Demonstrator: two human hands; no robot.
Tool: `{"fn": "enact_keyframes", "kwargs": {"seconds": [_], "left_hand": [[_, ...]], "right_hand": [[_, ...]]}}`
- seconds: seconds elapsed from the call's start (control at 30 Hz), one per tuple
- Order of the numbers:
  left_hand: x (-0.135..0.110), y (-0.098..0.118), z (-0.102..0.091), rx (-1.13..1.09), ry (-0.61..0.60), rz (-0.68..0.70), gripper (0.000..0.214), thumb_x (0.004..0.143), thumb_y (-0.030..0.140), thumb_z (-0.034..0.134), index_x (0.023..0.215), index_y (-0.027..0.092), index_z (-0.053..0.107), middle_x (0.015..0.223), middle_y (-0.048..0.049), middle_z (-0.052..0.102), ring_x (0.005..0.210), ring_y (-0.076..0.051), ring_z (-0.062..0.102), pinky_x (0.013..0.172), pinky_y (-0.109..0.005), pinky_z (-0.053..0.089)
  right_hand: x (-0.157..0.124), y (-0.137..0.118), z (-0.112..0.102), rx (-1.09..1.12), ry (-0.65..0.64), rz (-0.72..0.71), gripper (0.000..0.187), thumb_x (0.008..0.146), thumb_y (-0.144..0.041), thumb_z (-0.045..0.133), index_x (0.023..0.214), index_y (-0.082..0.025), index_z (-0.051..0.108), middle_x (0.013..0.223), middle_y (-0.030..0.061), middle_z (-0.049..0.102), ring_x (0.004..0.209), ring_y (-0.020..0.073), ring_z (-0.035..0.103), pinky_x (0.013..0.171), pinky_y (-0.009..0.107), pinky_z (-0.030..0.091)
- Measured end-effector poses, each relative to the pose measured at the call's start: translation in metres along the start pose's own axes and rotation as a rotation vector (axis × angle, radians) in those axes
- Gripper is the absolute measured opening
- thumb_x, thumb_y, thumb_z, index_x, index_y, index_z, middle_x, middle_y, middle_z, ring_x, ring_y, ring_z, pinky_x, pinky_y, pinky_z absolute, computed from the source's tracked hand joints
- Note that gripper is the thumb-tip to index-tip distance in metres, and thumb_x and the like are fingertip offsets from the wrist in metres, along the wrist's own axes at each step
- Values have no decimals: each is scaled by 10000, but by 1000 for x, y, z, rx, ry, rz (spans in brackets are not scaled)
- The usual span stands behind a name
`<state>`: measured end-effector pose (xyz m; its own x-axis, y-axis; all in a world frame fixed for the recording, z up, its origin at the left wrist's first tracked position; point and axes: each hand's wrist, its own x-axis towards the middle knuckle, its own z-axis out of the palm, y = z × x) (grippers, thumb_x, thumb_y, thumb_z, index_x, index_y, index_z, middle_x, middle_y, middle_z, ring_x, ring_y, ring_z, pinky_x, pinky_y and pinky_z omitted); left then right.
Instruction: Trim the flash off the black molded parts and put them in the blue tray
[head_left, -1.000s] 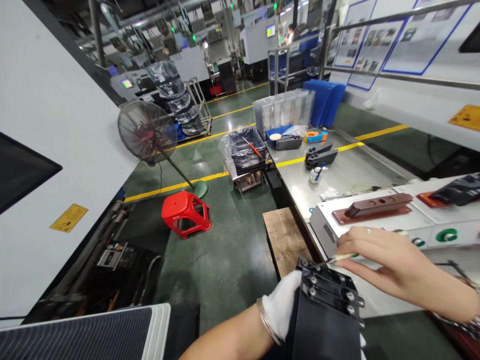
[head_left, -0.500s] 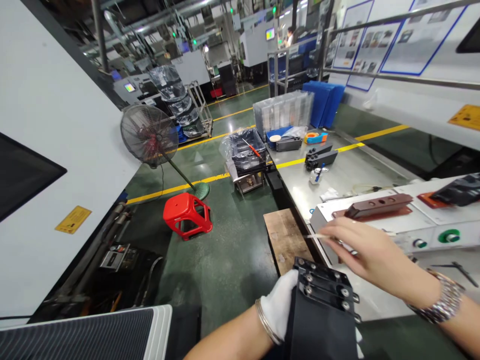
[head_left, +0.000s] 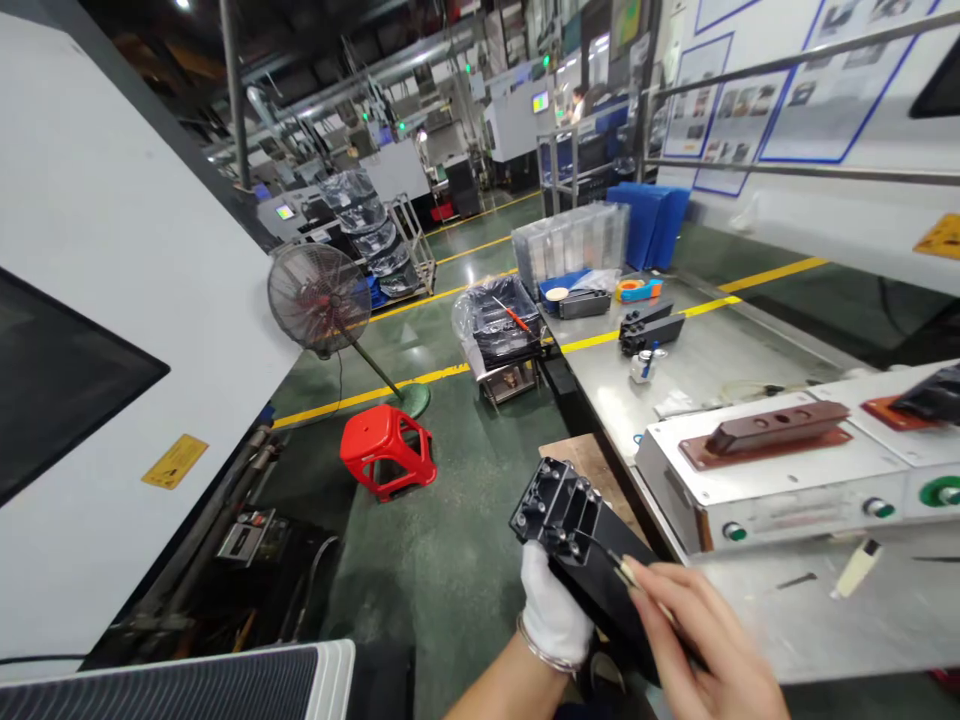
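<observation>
My left hand [head_left: 555,610], in a white glove, grips a long black metal block [head_left: 611,590] from its left side and underneath. The block is tilted, its end with slots and several round screw heads turned up. My bare right hand [head_left: 697,630] pinches a thin tool with a pale handle [head_left: 625,572]. The tool's slim dark tip lies at the slotted end of the block, near a screw; whether it touches is hard to tell. Part of the block is hidden behind my right hand.
On the metal bench [head_left: 720,350] to the right stand a white control box [head_left: 675,490] with a brown fixture [head_left: 780,430], a small bottle [head_left: 642,366] and more black blocks [head_left: 651,328]. A red stool [head_left: 386,450] and a fan [head_left: 319,298] stand left on the floor.
My right hand has come down and left from beside the control box, bringing the thin tool onto the block. My left hand has raised and tilted the block leftward.
</observation>
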<state>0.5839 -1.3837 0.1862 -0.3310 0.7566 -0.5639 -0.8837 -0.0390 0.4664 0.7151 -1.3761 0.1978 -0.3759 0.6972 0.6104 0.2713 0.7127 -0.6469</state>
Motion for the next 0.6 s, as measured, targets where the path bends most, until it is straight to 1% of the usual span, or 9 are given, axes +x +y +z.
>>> {"fn": "enact_keyframes", "kwargs": {"seconds": [0.07, 0.13, 0.2, 0.3, 0.37, 0.43, 0.47, 0.57, 0.6], "left_hand": [[-1, -2, 4, -70, -50, -4, 639, 370, 637, 778, 789, 155, 805, 938, -114, 772, 1016, -330, 664, 990, -414, 477], [-2, -2, 9, -53, -42, -22, 614, 384, 638, 753, 756, 151, 792, 909, -130, 763, 1041, -339, 658, 993, -415, 474], [-3, -2, 13, -8, -16, -31, 588, 380, 651, 734, 695, 156, 773, 851, -141, 748, 1037, -363, 654, 984, -430, 474], [-7, -3, 17, 2, -122, -54, 560, 433, 627, 749, 751, 169, 796, 909, -132, 752, 1071, -357, 638, 1000, -399, 464], [-9, -4, 18, 13, -167, -83, 568, 398, 640, 781, 742, 189, 805, 901, -112, 753, 1063, -356, 631, 993, -396, 466], [-9, -7, 17, 46, -165, -108, 550, 379, 662, 782, 672, 196, 791, 833, -110, 741, 1025, -371, 631, 970, -433, 470], [-8, -8, 17, 45, -163, -104, 532, 399, 656, 773, 670, 200, 788, 826, -106, 738, 1013, -368, 629, 964, -443, 468], [-4, -13, 15, 3, -157, -87, 515, 469, 606, 740, 757, 182, 801, 902, -108, 750, 1062, -343, 616, 1005, -419, 446], [-3, -14, 14, 15, -167, -93, 537, 485, 617, 721, 778, 175, 802, 924, -114, 752, 1091, -348, 609, 1024, -421, 433]], "right_hand": [[1, 6, -2, -52, 71, 42, 162, 965, -186, 537, 1101, -221, 618, 957, 54, 641, 832, 129, 685, 726, 166, 576], [1, 9, -6, -50, 46, 31, 182, 955, -179, 551, 1120, -218, 619, 962, 57, 647, 836, 135, 690, 722, 168, 578], [-1, 9, -7, -22, 5, -1, 224, 952, -166, 550, 1162, -215, 611, 980, 60, 649, 861, 138, 694, 761, 182, 581], [-3, 9, -8, -73, 81, 38, 174, 963, -186, 545, 1114, -218, 626, 944, 46, 658, 840, 126, 688, 748, 163, 569], [-4, 8, -10, -72, 80, 63, 173, 962, -182, 546, 1111, -224, 624, 952, 42, 657, 840, 123, 684, 737, 161, 566], [-4, 7, -13, -21, 31, 47, 217, 958, -167, 543, 1154, -226, 616, 985, 47, 653, 865, 131, 687, 750, 178, 572], [-4, 6, -15, -17, 41, 44, 215, 957, -165, 541, 1147, -222, 623, 983, 50, 655, 868, 138, 690, 762, 190, 575], [-3, 8, -21, -93, 147, 73, 161, 953, -179, 556, 1079, -212, 649, 948, 50, 670, 832, 145, 692, 759, 195, 570], [-2, 8, -22, -96, 140, 77, 164, 950, -176, 560, 1081, -213, 650, 954, 51, 671, 837, 146, 692, 764, 196, 569]]}}
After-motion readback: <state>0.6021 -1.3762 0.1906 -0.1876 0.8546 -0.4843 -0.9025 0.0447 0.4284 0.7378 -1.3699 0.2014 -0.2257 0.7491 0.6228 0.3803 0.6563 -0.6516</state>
